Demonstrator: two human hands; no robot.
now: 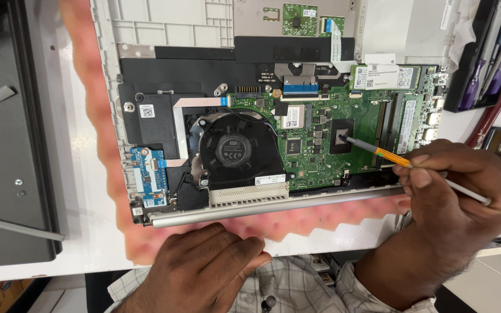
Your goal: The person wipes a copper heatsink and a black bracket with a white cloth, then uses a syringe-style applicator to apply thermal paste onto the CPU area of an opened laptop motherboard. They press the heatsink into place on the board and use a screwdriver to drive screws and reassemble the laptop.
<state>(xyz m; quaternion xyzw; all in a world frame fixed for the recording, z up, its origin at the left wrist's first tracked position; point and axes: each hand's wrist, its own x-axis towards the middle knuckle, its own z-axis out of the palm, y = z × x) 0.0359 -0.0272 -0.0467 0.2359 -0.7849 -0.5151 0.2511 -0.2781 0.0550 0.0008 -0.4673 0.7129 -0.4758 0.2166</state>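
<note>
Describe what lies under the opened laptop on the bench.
Pink foam padding lies under the opened laptop, showing along its left and near edges, on a white bench. The foam's middle is covered by the chassis. The left hand rests on the foam's near edge.

green circuit board [343, 145], black fan [233, 148], pink foam [105, 174]

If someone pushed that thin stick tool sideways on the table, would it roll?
Probably, once let go. The tool looks round, thin and smooth, so it would likely roll and feel light. For now the right hand pinches it, with its tip on the dark chip. The bumpy pink foam might stop it.
</note>
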